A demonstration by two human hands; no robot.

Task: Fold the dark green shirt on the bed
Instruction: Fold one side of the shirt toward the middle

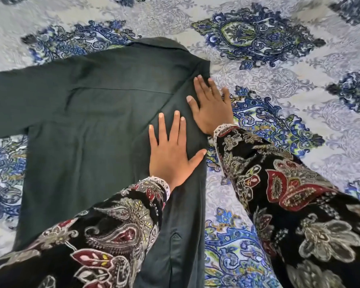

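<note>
The dark green shirt [96,113] lies back up on the bed, collar at the far end. Its left sleeve stretches out to the frame's left edge. The right side is folded inward, and the right sleeve runs down along that fold toward me. My left hand [170,154] presses flat on the folded strip, fingers spread and straight. My right hand [211,107] lies flat a little farther up, near the shoulder, at the shirt's right edge. Both arms wear black patterned sleeves that hide the shirt's lower part.
The bedspread [289,84] is pale with blue and green paisley medallions and shows all around the shirt, widest to the right and at the far end.
</note>
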